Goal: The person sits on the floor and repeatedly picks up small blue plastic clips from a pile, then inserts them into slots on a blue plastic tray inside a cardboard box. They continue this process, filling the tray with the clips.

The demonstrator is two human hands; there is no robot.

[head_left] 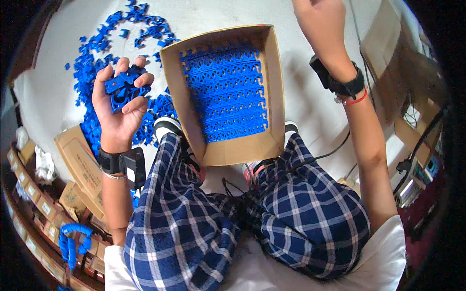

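Observation:
My left hand point(120, 104), palm up with fingers curled, grips several small blue plastic clips point(125, 87). It is to the left of an open cardboard box point(233, 154). Inside the box, blue plastic clips point(225, 92) lie side by side in neat rows. My right hand point(323, 22) reaches beyond the box to the far right, at the picture's upper edge. Its fingers are cut off by that edge, so what they touch is hidden. Loose blue clips of the same kind point(87, 80) are scattered in a heap on the pale floor, behind and around my left hand.
My legs in plaid trousers point(179, 213) flank the near side of the box. Cardboard cartons point(80, 160) and a shelf of small boxes point(41, 206) stand at the left. A dark cable point(335, 148) crosses by my right knee. Cardboard sheets point(381, 58) lean at the right.

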